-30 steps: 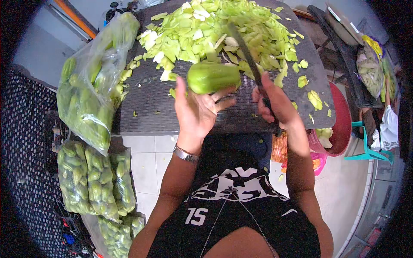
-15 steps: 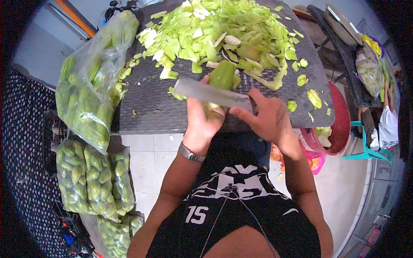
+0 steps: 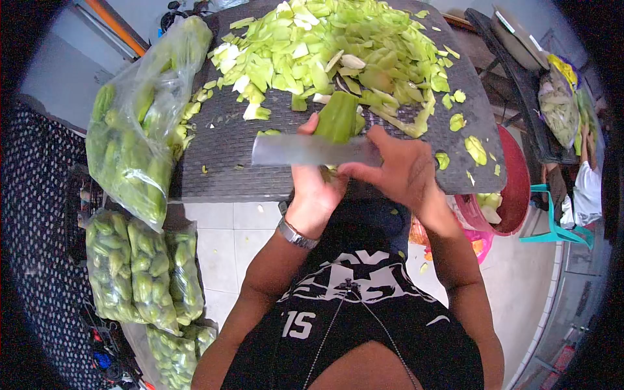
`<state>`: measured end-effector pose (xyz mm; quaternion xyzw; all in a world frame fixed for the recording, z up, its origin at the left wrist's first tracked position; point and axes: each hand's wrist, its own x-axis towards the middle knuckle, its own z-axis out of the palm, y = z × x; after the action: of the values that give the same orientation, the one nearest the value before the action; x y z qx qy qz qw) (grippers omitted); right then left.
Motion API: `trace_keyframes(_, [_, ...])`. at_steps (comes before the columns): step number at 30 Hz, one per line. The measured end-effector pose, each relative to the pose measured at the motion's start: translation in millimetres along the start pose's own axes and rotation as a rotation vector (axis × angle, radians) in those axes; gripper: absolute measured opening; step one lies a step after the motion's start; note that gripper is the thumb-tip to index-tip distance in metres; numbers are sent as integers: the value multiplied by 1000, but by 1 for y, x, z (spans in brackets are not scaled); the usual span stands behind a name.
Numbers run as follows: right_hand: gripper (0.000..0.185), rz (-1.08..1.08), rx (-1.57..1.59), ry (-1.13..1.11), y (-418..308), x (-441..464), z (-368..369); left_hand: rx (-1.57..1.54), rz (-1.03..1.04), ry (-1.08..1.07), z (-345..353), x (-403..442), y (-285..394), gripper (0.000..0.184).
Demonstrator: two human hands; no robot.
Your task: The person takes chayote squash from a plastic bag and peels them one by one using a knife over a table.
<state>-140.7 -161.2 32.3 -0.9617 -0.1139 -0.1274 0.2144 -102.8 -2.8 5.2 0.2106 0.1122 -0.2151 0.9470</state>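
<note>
Dark-grey woven-textured table [image 3: 208, 179] carried heap of pale-green peelings [image 3: 292, 65] towards far side. Right hand [image 3: 406, 170] gripped broad knife [image 3: 286, 149]; left hand [image 3: 315, 195] cradled chayote-like vegetable [image 3: 338, 117] from below, tilted above table's near part, short of heap. Blade, blurred, crossed in front of vegetable; contact unclear. Clean stroke seemed to need shallow angle, firm left hold, light pressure, all 5 left digits clear of edge. Left thumb, beside vegetable, looked most exposed.
</note>
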Motion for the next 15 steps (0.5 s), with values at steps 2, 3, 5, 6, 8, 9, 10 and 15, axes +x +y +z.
trace_keyframes(2, [59, 93, 36, -7, 14, 8, -1, -43, -47, -170, -41, 11, 4, 51])
trace_keyframes(3, [58, 101, 109, -20, 25, 13, -2, -65, -71, -254, -56, 14, 6, 49])
trace_keyframes(5, [57, 121, 255, -47, 58, 25, -3, 56, 42, -4, -17, -2, 3, 43])
trace_keyframes(6, [58, 34, 211, 25, 82, 32, 4, 42, 37, 44, -15, -2, 3, 40])
trace_keyframes(8, [61, 51, 239, 45, 114, 41, 13, 26, 0, 62, -15, 1, 5, 38])
trace_keyframes(9, [63, 160, 307, -6, 118, 44, 9, 20, -32, 40, -20, 0, 7, 39])
trace_keyframes(10, [66, 458, 492, -196, 103, 49, -19, 14, -62, 19, -24, -1, 9, 40])
trace_keyframes(15, [81, 796, 1459, -647, 69, 37, -36, 128, -42, 42, -8, 1, 10, 46])
